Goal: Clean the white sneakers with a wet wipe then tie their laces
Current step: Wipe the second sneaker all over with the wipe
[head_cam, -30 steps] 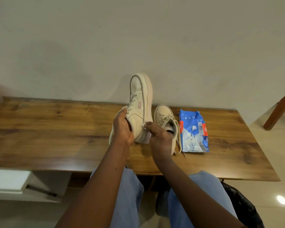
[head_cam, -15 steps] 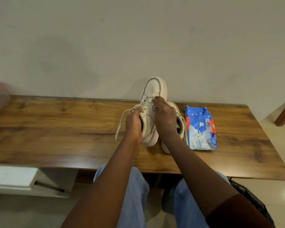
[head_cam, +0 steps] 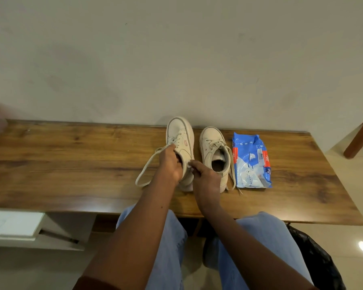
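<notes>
My left hand point(head_cam: 169, 164) grips the near sneaker point(head_cam: 179, 132) at its collar, long axis running straight away from me, heel at my fingers. My right hand point(head_cam: 205, 181), just right of that heel, pinches what looks like the wet wipe point(head_cam: 189, 164) against its side. The second sneaker point(head_cam: 213, 143) lies parallel, just beyond my right knuckles.

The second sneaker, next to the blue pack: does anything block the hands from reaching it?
Nothing visible does. The second sneaker stands right beside the right hand; the blue pack lies on its other side. The left hand grips the first sneaker.
</notes>
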